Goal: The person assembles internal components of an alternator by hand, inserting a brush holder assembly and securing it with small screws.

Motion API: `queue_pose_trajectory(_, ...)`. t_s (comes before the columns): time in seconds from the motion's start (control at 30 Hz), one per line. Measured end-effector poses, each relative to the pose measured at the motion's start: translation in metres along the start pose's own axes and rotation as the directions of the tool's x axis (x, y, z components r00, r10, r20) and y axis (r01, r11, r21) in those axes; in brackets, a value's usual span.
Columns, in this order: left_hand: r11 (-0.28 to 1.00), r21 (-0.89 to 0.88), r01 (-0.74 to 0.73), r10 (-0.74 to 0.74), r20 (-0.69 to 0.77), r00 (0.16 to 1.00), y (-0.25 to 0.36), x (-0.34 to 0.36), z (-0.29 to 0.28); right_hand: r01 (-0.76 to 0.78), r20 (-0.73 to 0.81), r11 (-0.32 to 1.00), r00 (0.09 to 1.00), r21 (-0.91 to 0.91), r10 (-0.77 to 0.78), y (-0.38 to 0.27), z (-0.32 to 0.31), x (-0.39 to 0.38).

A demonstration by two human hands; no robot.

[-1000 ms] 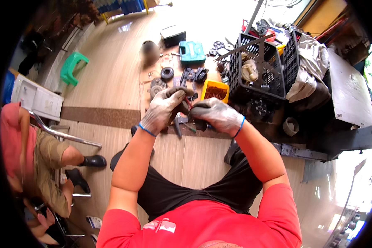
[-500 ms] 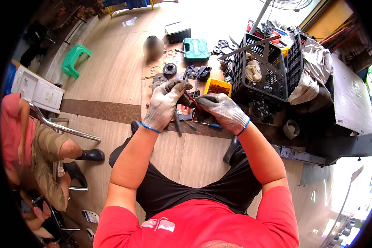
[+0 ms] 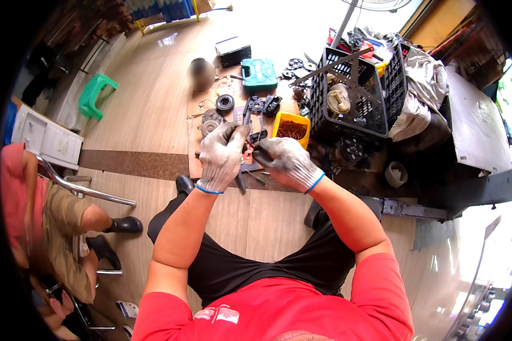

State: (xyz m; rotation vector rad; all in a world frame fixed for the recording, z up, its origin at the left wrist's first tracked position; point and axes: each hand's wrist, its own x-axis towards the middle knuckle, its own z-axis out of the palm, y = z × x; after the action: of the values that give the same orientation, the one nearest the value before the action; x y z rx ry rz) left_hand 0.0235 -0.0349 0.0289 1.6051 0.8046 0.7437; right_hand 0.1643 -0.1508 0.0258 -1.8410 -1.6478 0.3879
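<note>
Both hands wear greyish-white work gloves with blue cuffs and meet above a cardboard sheet (image 3: pixel 194 162) on the floor. My left hand (image 3: pixel 223 153) is closed, thumb against fingers, at a small part mostly hidden by the glove. The fingers of my right hand (image 3: pixel 287 162) pinch a thin red piece (image 3: pixel 250 144) that reaches toward my left fingertips. Beyond them lie a grey round part (image 3: pixel 211 121), a black ring (image 3: pixel 224 103) and black machine parts (image 3: pixel 272 104). A yellow bin (image 3: pixel 305 132) of rusty-brown bits stands beyond my right hand. Below the gloves lies a green-handled tool (image 3: pixel 258 179).
A teal case (image 3: pixel 259 74) and a black box (image 3: pixel 233 54) stand at the back. Black crates (image 3: pixel 347 122) filled with parts rise on the right, near a metal beam (image 3: pixel 409 209). Another person (image 3: pixel 68 210) sits at left; a green stool (image 3: pixel 96 95) stands farther off.
The camera view has shifted slightly. My right hand has come nearer to my left and lower, and less of the red piece shows between them. Both hands stay closed.
</note>
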Motion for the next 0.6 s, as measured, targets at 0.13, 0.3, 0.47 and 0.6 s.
queue_pose_trajectory(0.13, 0.979, -0.177, 0.097, -0.063, 0.188, 0.980, 0.011, 0.004, -0.008, 0.033, 0.112, 0.966, 0.992, 0.257, -0.064, 0.010, -0.007, 0.000)
queue_pose_trajectory(0.3, 0.767, -0.523, 0.373, -0.033, 0.548, 0.836, 0.010, 0.006, -0.029, -0.327, 0.440, 0.706, 0.898, 0.629, 0.023, -0.007, -0.037, -0.005)
queue_pose_trajectory(0.47, 0.780, -0.555, 0.289, 0.042, 0.508, 0.860, 0.004, 0.007, -0.022, -0.107, 0.295, 0.797, 0.951, 0.594, -0.093, 0.005, -0.026, -0.007)
queue_pose_trajectory(0.6, 0.876, -0.419, 0.240, -0.071, 0.379, 0.922, 0.004, 0.005, -0.016, -0.219, 0.272, 0.862, 0.957, 0.457, 0.100, -0.009, -0.024, -0.005)
